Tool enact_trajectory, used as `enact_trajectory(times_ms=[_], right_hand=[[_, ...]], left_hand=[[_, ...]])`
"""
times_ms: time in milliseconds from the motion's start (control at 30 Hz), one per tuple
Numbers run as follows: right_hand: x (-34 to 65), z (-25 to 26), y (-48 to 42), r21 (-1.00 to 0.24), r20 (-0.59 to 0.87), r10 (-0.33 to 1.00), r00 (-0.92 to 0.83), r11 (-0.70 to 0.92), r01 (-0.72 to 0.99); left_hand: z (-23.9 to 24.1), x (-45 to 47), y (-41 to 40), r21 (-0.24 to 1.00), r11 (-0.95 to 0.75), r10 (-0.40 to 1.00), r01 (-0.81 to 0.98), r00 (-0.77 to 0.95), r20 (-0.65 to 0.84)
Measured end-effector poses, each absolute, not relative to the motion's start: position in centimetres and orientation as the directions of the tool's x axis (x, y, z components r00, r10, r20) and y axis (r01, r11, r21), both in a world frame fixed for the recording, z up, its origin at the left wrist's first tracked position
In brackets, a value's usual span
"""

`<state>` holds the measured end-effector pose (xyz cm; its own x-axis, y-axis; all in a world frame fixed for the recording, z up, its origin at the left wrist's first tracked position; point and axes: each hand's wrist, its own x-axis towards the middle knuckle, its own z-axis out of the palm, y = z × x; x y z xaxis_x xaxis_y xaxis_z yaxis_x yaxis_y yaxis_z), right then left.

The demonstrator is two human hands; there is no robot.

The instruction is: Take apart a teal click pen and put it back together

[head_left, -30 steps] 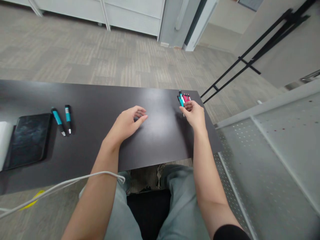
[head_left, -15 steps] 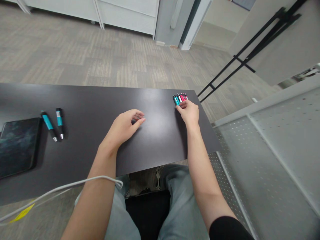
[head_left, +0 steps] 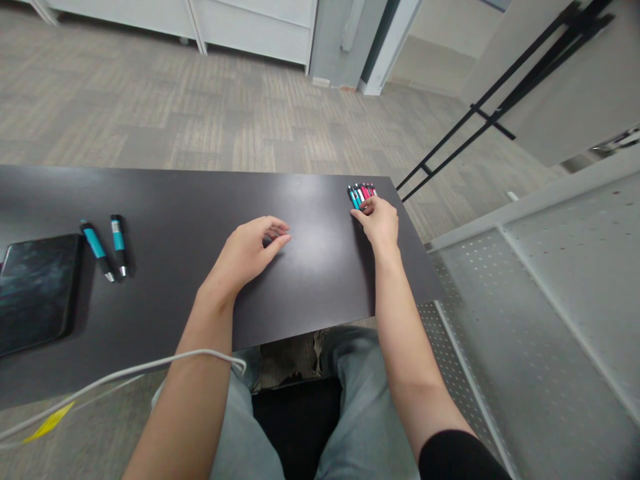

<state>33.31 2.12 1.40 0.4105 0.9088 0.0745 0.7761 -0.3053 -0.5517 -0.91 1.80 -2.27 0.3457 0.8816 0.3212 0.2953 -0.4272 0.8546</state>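
At the far right corner of the dark table, several pens in teal, white and pink lie side by side in a row. My right hand is closed over the near end of that row, its thumb at the left side by the teal pens. The fingers hide the pens' lower parts. My left hand is held over the middle of the table with fingers loosely curved and thumb apart, holding nothing. Two teal and black pens lie farther left, apart from the row.
A black tablet-like slab lies at the table's left, beside the two pens. A white cable with a yellow tag crosses my left forearm. On the right stand a perforated grey panel and black metal bars.
The view has shifted slightly. My right hand stays at the row of pens with hardly any movement, and my left hand keeps its place.
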Motion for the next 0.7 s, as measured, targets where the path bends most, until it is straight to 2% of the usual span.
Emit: enact_trajectory(times_ms=[233,367,467,533,633,700], right_hand=[[32.8,2.4,1.7,-0.513,0.102,0.895,0.434,-0.327,0.794],[32.7,3.4,1.1,-0.530,0.171,0.898,0.405,-0.263,0.806],[31.5,3.8,0.3,-0.573,0.221,0.926,0.307,-0.132,0.809],[29.8,3.9,-0.3,-0.589,0.305,0.922,0.237,-0.013,0.808],[26.0,4.3,-1.6,-0.655,0.380,0.924,0.043,0.236,0.717],[22.6,5.0,-2.3,-0.653,0.417,0.902,-0.112,0.384,0.653]], left_hand=[[-2.7,-1.0,1.9,0.858,-0.418,0.886,0.300,0.345,0.311],[-3.2,-0.8,1.8,0.852,-0.417,0.889,0.317,0.335,0.311],[-3.1,-0.3,1.7,0.842,-0.404,0.889,0.357,0.370,0.270],[-3.1,0.2,1.9,0.847,-0.379,0.889,0.373,0.401,0.222],[-3.5,0.8,2.5,0.852,-0.341,0.891,0.397,0.426,0.157],[-3.8,1.2,2.8,0.842,-0.369,0.873,0.394,0.458,0.168]])
